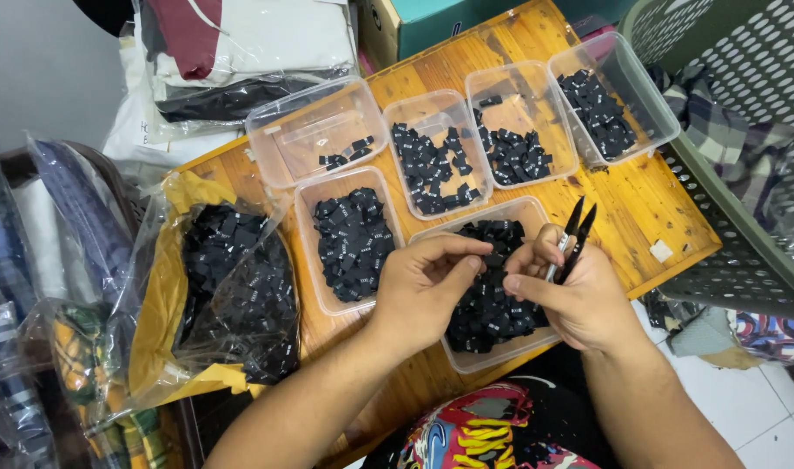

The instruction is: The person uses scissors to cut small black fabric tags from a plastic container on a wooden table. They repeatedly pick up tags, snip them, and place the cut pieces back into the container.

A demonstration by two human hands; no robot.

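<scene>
— Hands first: what are they doing?

— Left hand (pixel 427 282) and right hand (pixel 571 291) meet over the nearest clear plastic tub (pixel 501 352), which is full of small black fabric labels (pixel 484 313). The left grip is pinched, thumb against fingertips, on what looks like one small black label; it is too small to tell for sure. The right grip is clenched on a pair of black thread snips (pixel 573 233), blades pointing up and away, and its forefinger reaches toward the left fingertips.

— And around them?

— A wooden table (pixel 649 208) carries five more clear tubs. One just left of the near tub (pixel 308 252) holds a heap of the same labels. A back row of four runs behind: the leftmost (pixel 275 130) is nearly bare, the other three partly filled. At the table's left end lies a clear bag (pixel 241 287) of black labels on yellow wrapping. A grey perforated basket (pixel 744 234) stands to the right, with checked cloth in it.
</scene>
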